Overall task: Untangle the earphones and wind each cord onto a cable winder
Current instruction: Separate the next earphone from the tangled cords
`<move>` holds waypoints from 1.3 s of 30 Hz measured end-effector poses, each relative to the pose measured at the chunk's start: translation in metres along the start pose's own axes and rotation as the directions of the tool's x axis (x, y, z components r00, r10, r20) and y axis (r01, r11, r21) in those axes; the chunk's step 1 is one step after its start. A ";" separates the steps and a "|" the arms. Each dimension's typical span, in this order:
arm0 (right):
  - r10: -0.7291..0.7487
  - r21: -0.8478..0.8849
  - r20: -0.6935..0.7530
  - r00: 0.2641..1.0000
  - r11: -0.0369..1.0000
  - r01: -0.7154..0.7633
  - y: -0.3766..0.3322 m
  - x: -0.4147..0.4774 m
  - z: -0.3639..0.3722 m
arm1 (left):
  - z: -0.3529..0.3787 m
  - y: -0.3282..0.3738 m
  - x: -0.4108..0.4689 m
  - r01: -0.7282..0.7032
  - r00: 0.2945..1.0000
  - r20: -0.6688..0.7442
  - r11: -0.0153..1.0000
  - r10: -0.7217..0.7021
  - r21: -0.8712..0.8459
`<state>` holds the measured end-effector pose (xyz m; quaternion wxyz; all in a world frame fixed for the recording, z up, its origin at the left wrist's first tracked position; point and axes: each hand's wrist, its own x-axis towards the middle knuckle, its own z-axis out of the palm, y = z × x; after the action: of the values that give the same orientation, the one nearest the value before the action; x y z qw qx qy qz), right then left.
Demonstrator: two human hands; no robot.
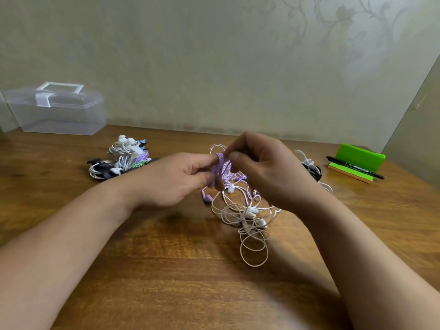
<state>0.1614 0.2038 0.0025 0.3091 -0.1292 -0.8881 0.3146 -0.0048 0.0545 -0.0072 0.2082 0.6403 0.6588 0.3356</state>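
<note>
Two hands, left hand (176, 179) and right hand (264, 167), hold one purple cord (220, 166). Below the grip, one white tangle (250, 215). Left, one box (57, 113). Right, one pen (354, 167).

Front of table (166, 277) free; tangle (247, 217) ctr, earphone pile (121, 158) L.

Forearms (71, 234) bare — left grip (176, 179), right grip (266, 167) bare.

Purple cord (220, 166), pale pink cord (252, 246), bright green holder (359, 158), black pen (352, 166), brown wood-grain table (166, 270).
</note>
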 end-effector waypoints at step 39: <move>0.256 0.337 0.037 0.966 0.907 -0.253 0.014 0.007 -0.016 | 0.008 0.004 0.007 -0.049 0.992 -0.122 0.759 -0.040 -0.650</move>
<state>0.1668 0.2255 0.0066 0.2867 -0.1901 -0.7951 0.4995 0.0029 0.0622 -0.0089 0.3739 0.5066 0.5116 0.5846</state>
